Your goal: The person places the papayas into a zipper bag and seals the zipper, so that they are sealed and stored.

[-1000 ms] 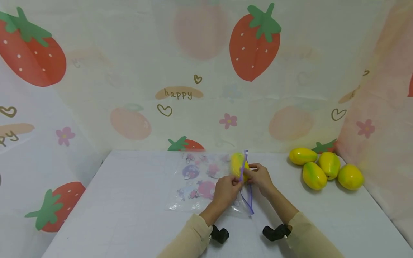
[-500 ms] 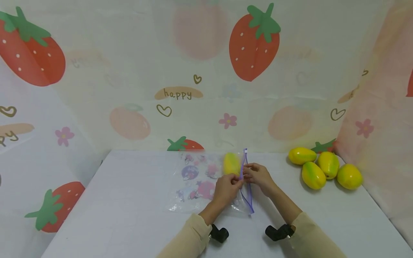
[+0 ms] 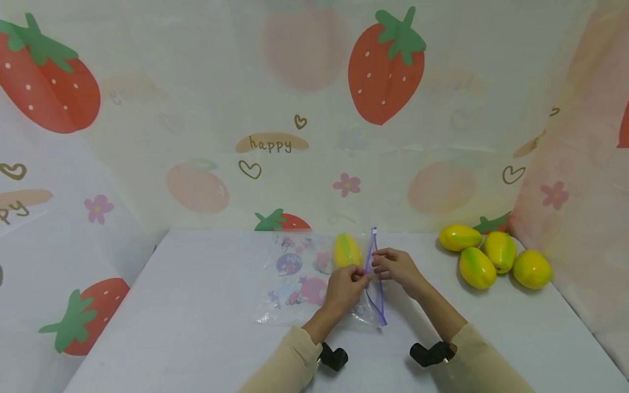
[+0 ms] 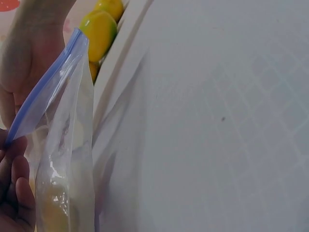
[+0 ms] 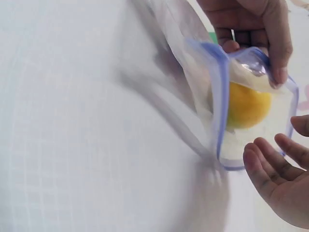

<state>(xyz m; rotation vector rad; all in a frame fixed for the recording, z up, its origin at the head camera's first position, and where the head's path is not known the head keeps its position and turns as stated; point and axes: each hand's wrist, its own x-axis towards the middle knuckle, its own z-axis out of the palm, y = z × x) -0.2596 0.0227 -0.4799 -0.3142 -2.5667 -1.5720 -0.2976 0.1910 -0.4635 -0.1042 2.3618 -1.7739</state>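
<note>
A clear zip bag (image 3: 295, 278) with cartoon prints and a purple zip edge lies on the white table, its mouth to the right. Inside it sits a yellow-green mango (image 3: 347, 251), also visible through the gaping mouth in the right wrist view. My left hand (image 3: 344, 286) pinches the upper lip of the bag between thumb and fingers; the left wrist view shows the purple edge (image 4: 43, 89) raised there. Just at the mouth is my right hand (image 3: 399, 267), fingers (image 5: 268, 164) relaxed and holding nothing.
Several more mangoes (image 3: 479, 267) lie grouped at the back right of the table (image 3: 196, 327). A printed cloth backdrop (image 3: 295, 109) rises behind and along both sides. Black wrist devices (image 3: 429, 355) sit by both sleeves.
The mango has gone left, deeper into the bag. My right hand has let it go and drawn back to the right, out of the mouth. My left hand keeps its place.
</note>
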